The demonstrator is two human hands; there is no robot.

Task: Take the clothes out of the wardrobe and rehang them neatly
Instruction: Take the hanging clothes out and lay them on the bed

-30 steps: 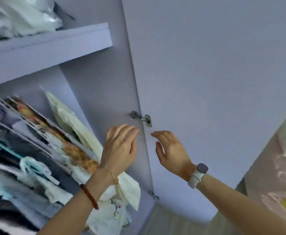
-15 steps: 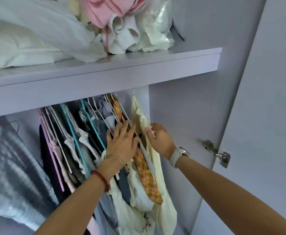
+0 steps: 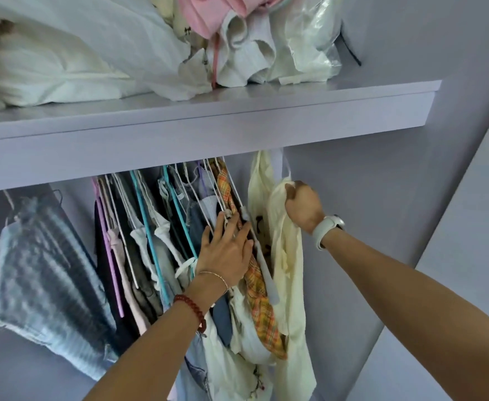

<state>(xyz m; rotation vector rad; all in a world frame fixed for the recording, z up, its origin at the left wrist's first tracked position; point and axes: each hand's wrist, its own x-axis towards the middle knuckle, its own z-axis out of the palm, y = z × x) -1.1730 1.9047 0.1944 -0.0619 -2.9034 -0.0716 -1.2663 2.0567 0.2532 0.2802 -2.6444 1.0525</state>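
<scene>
While the left hand (image 3: 225, 250), fingers spread, presses the packed hanging clothes (image 3: 162, 241) aside under the shelf (image 3: 237, 120), the right hand (image 3: 302, 205) grips the cream garment (image 3: 283, 270) at the rail's end: a tug risks slipping it off its hanger.

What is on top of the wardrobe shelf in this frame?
On the shelf lie white bedding, a pink garment, crumpled white clothes and a clear plastic bag. Anything behind that pile is covered.
</scene>
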